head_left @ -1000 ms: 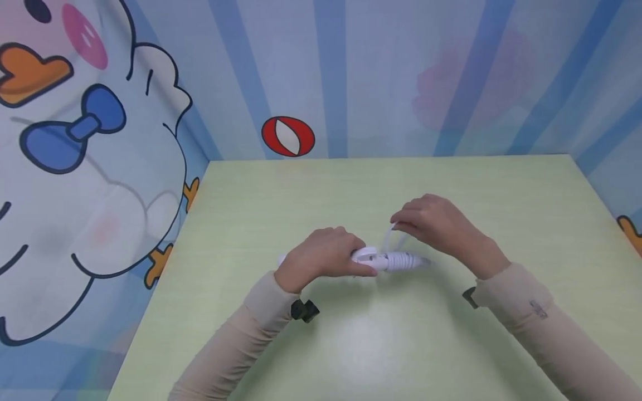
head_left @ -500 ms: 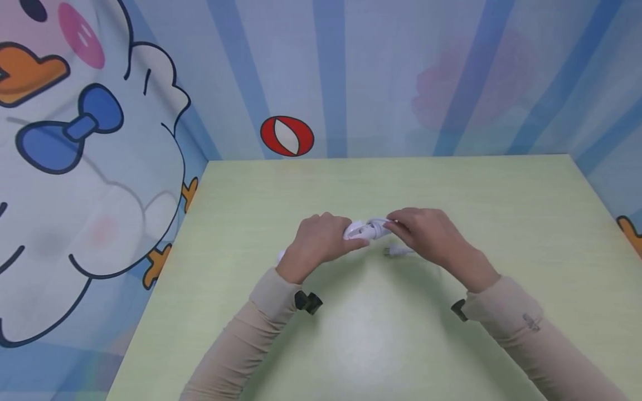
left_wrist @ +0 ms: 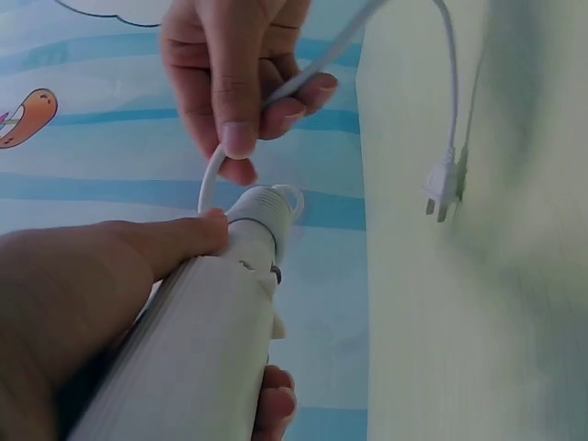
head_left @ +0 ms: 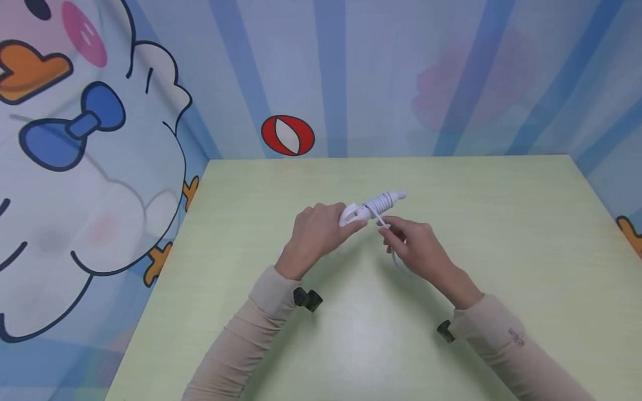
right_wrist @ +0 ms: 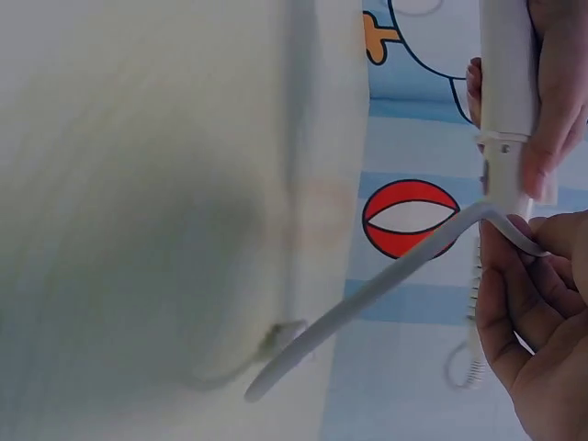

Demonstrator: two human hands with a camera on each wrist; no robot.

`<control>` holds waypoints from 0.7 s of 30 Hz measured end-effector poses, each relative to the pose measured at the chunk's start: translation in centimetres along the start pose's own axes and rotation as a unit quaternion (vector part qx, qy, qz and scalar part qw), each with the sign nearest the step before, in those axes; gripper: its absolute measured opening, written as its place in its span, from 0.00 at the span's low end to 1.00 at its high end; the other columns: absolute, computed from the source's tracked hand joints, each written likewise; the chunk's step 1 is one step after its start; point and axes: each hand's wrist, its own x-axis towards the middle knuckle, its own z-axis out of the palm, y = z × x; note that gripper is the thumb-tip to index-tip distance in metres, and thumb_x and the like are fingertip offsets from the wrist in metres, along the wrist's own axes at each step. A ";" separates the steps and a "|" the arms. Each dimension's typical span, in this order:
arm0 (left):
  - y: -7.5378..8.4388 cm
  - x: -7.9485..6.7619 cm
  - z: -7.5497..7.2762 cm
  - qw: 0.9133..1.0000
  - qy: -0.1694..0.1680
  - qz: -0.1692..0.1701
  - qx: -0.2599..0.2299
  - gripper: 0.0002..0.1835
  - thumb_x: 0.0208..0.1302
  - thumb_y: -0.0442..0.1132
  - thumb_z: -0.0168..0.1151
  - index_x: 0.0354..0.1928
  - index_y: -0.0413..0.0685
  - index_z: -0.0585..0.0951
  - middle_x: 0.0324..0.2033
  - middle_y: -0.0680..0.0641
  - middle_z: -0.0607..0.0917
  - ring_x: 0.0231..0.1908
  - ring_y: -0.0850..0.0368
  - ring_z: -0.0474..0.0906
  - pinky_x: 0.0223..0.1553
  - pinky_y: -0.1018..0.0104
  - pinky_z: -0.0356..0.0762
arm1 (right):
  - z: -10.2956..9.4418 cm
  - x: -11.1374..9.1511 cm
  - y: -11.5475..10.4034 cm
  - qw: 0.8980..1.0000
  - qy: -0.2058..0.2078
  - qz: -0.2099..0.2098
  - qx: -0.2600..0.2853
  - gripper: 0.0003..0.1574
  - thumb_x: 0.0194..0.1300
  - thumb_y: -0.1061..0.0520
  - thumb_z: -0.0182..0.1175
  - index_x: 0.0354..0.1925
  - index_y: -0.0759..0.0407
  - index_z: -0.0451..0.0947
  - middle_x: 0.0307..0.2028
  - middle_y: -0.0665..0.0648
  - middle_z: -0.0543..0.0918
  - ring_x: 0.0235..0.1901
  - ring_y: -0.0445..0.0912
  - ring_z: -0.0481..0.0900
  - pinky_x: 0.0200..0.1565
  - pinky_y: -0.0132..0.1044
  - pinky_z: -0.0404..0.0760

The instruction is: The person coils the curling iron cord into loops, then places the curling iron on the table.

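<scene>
My left hand (head_left: 317,236) grips a white wand-shaped electric appliance (left_wrist: 184,354), its thumb along the body. In the head view the appliance tilts up to the right, with its white cord (head_left: 381,203) wound in several turns round the narrow far end. My right hand (head_left: 420,249) pinches the loose length of that cord between thumb and fingers, just below the coil. From there the cord arcs away in the right wrist view. At its end hangs a two-bladed plug (left_wrist: 443,184), seen in the left wrist view. The left palm hides part of the appliance.
Beneath both hands lies a pale green tabletop (head_left: 301,184). A blue striped wall (head_left: 381,78) rises behind it, printed with a red-and-white ball. On the left stands a panel with a large cartoon bird (head_left: 125,223).
The left hand has raised the appliance and tipped its far end up and away. The right hand has swung the cord over the wound end and down to the near side.
</scene>
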 end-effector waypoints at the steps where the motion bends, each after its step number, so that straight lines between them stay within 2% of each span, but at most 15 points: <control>1: 0.0 0.0 -0.1 1.000 -0.001 0.000 -0.006 0.25 0.62 0.66 0.54 0.40 0.51 0.77 0.18 0.51 0.74 0.16 0.58 0.70 0.16 0.69 0.62 | 0.2 -0.1 0.1 1.000 0.006 0.000 0.008 0.12 0.68 0.58 0.57 0.48 0.61 0.79 0.22 0.51 0.82 0.21 0.39 0.78 0.25 0.32 0.74; 5: -0.2 -0.1 -0.4 0.999 -0.004 0.001 -0.044 0.25 0.61 0.66 0.55 0.39 0.52 0.77 0.19 0.51 0.76 0.17 0.58 0.71 0.18 0.68 0.64 | 0.9 -0.4 0.5 0.999 0.020 0.008 0.040 0.08 0.67 0.59 0.58 0.43 0.59 0.81 0.25 0.51 0.84 0.25 0.42 0.81 0.28 0.32 0.74; 10: -0.3 -0.3 -1.0 0.994 -0.017 0.018 -0.102 0.24 0.60 0.66 0.56 0.41 0.54 0.78 0.22 0.53 0.79 0.19 0.58 0.73 0.20 0.67 0.66 | 1.5 -0.5 1.0 0.997 0.014 0.035 0.070 0.10 0.68 0.56 0.58 0.42 0.57 0.83 0.29 0.51 0.86 0.32 0.43 0.84 0.34 0.33 0.76; 17: -0.3 -0.7 -1.5 0.982 -0.059 0.065 -0.170 0.21 0.60 0.65 0.57 0.39 0.58 0.79 0.25 0.56 0.81 0.23 0.59 0.74 0.24 0.66 0.70 | 1.1 -0.1 1.9 0.994 0.000 0.065 0.091 0.12 0.66 0.52 0.60 0.44 0.55 0.84 0.41 0.53 0.87 0.36 0.44 0.81 0.35 0.37 0.76; 21: -0.3 -0.9 -1.8 0.973 -0.088 0.088 -0.193 0.21 0.59 0.66 0.57 0.40 0.59 0.80 0.27 0.55 0.82 0.27 0.59 0.76 0.28 0.65 0.74 | 1.0 0.1 2.6 0.994 0.003 0.063 0.094 0.11 0.65 0.57 0.61 0.44 0.60 0.83 0.42 0.58 0.86 0.40 0.46 0.81 0.40 0.42 0.80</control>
